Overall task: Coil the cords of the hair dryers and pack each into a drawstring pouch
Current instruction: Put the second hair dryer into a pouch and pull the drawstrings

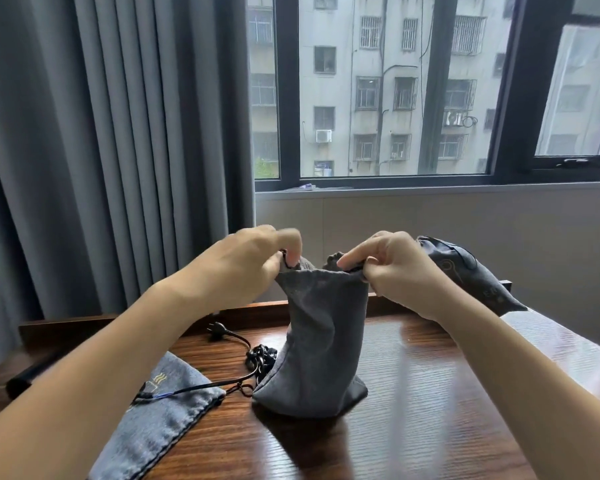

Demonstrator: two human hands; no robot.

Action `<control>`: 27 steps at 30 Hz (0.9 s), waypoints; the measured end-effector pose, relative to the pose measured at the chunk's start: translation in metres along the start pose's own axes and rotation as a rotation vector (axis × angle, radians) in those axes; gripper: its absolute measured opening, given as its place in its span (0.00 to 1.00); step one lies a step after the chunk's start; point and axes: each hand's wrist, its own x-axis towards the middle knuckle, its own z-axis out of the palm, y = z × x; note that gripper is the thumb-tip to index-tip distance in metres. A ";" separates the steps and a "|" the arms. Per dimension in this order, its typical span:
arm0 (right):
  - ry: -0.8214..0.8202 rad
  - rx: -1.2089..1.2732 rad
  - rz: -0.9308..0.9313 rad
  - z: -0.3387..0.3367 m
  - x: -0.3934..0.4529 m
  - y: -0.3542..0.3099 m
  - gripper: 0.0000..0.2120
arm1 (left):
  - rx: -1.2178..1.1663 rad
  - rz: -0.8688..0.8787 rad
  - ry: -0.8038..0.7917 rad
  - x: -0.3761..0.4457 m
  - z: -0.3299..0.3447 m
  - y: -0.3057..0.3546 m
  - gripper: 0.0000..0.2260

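A filled grey drawstring pouch (319,344) stands upright in the middle of the wooden table (430,393). My left hand (246,268) pinches its top edge on the left, and my right hand (392,268) pinches the top edge on the right, holding the mouth up. What is inside is hidden. Left of it a black cord with a plug (222,332) lies partly coiled on the table. An empty grey pouch (156,420) lies flat at the front left, under the cord's end. Another filled pouch (471,271) leans at the back right.
A dark cylindrical object (32,377) lies at the table's left edge, behind my left forearm. Grey curtains hang at the left, and a window with a low wall stands behind the table. The table's right side carries a glossy reflection.
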 end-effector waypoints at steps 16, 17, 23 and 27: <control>-0.346 -0.698 -0.032 0.007 -0.026 -0.014 0.07 | 0.307 0.022 -0.089 -0.012 0.007 0.003 0.09; -0.346 -0.729 -0.025 0.012 -0.028 -0.014 0.07 | 0.309 0.026 -0.086 -0.013 0.007 0.003 0.10; -0.199 -0.654 0.047 0.030 -0.034 -0.004 0.09 | 0.303 0.055 0.014 -0.021 0.007 0.014 0.09; -0.128 -0.361 0.128 0.020 -0.034 -0.011 0.09 | 0.165 -0.040 0.097 -0.022 0.006 0.016 0.11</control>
